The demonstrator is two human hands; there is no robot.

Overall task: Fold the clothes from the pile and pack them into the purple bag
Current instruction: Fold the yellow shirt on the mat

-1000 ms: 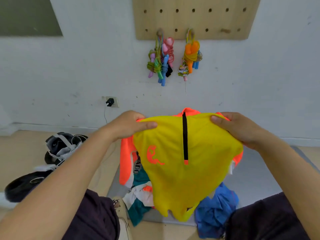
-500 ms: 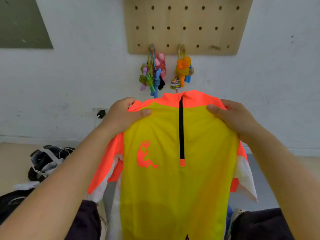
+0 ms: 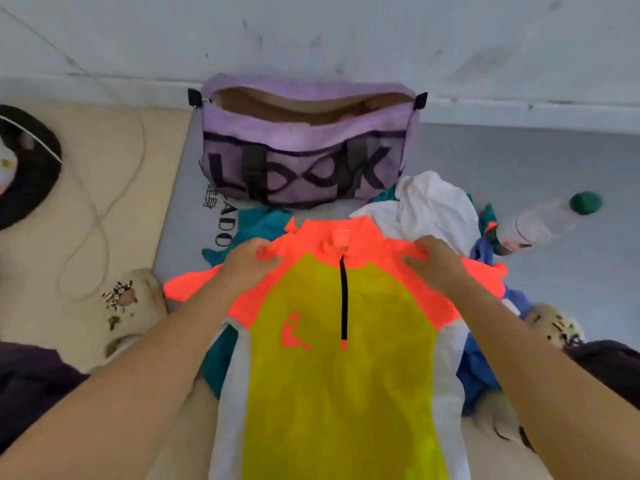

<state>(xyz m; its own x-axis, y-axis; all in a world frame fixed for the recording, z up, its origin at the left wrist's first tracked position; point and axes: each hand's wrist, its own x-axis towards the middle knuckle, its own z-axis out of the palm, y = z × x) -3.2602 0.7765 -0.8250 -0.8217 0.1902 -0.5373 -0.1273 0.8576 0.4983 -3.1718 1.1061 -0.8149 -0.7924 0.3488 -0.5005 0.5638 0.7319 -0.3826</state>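
A yellow jersey (image 3: 339,382) with orange shoulders and a short black zip is spread front-up over the clothes pile. My left hand (image 3: 247,263) grips its left shoulder, and my right hand (image 3: 434,259) grips its right shoulder. Beyond the collar stands the purple bag (image 3: 304,157), unzipped, with its top open against the wall. The pile under the jersey shows a white garment (image 3: 429,206), a teal one (image 3: 256,220) and a blue one (image 3: 481,368).
A plastic bottle with a green cap (image 3: 547,220) lies on the grey mat (image 3: 554,168) at the right. A thin cord (image 3: 100,209) loops over the beige floor at the left, near a black round thing (image 3: 31,174). My slippered feet (image 3: 135,299) flank the pile.
The jersey was held up in the air before the wall; now it is lowered flat onto the pile, and my view has tipped down to the floor and the bag.
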